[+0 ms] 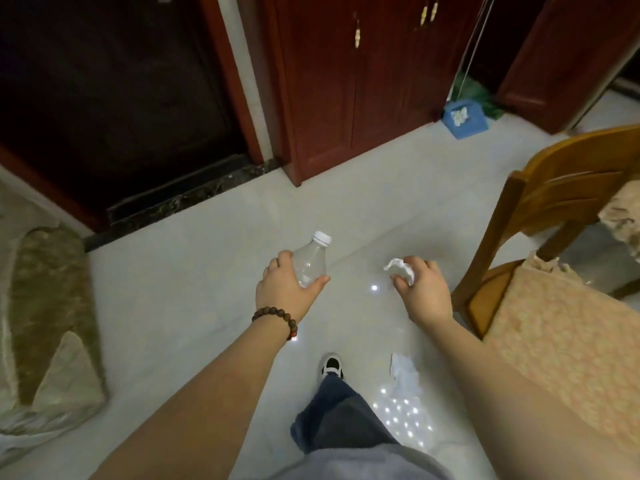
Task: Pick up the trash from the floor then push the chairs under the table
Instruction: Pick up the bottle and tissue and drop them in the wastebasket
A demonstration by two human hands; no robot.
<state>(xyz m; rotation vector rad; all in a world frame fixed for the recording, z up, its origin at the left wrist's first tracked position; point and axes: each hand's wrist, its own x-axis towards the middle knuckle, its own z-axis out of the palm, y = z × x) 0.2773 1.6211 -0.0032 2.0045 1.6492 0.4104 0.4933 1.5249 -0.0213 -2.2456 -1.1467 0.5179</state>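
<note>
My left hand (284, 289), with a bead bracelet on the wrist, is shut on a clear plastic bottle (311, 261) with a white cap, held above the floor. My right hand (422, 289) is shut on a crumpled white paper (401, 268). Another piece of white paper (403, 370) lies on the pale tiled floor (194, 289) beside my shoe. A wooden chair (540, 209) with a patterned seat cushion (561, 341) stands at the right, close to my right arm.
A dark door (114, 98) and a red wooden cabinet (346, 81) face me. A blue dustpan (465, 119) leans by the cabinet. A covered sofa edge (48, 306) sits at the left. My leg and shoe (332, 365) stand at the bottom middle.
</note>
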